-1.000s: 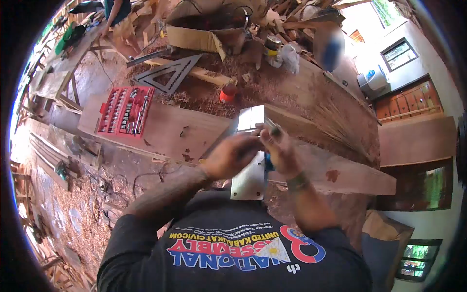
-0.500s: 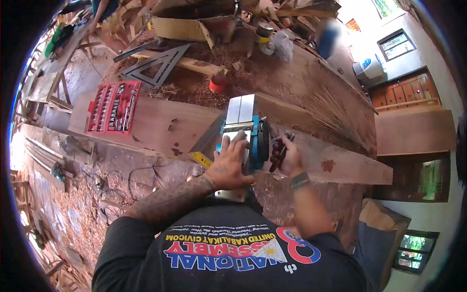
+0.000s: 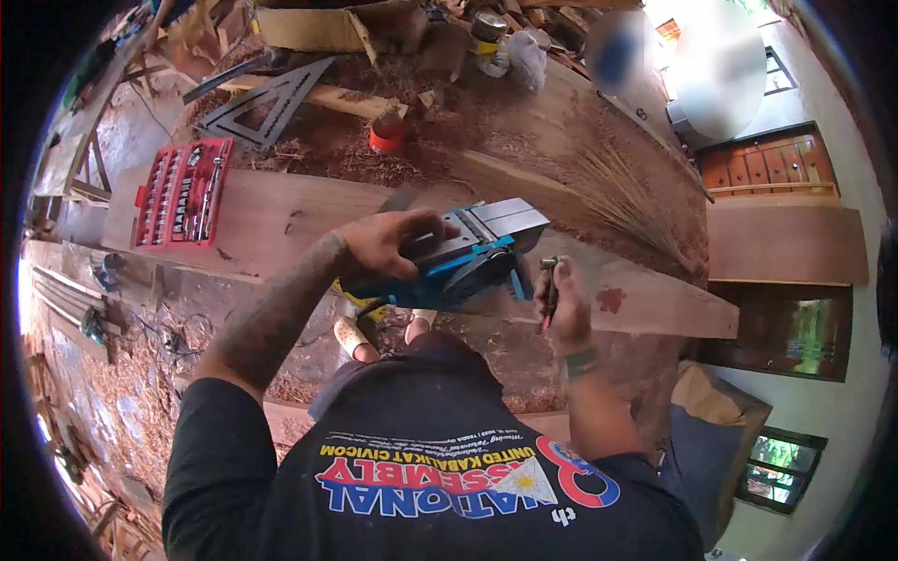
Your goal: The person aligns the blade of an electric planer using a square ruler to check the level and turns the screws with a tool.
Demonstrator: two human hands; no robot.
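Note:
A blue electric planer (image 3: pixel 468 271) with a silver metal sole lies on its side over the near edge of the wooden board (image 3: pixel 636 299). My left hand (image 3: pixel 393 243) is on the rear part of its sole, with the fingers bent over the metal. To the right of the planer, my right hand (image 3: pixel 566 304) is closed around a small dark tool (image 3: pixel 551 280) with a metal end. That tool and the planer are apart. The planer's underside toward the board is hidden.
A red socket set (image 3: pixel 182 196) lies open on the board at the left. Beyond it are a metal triangle (image 3: pixel 267 103), a red container (image 3: pixel 386 136), and a cardboard box (image 3: pixel 309 30). Thin sticks (image 3: pixel 627 196) lie at the right. My feet (image 3: pixel 351 337) show below.
The planer has turned from pointing away from me to pointing right, its sole still showing. My left hand has moved left with it. My right hand still holds the tool.

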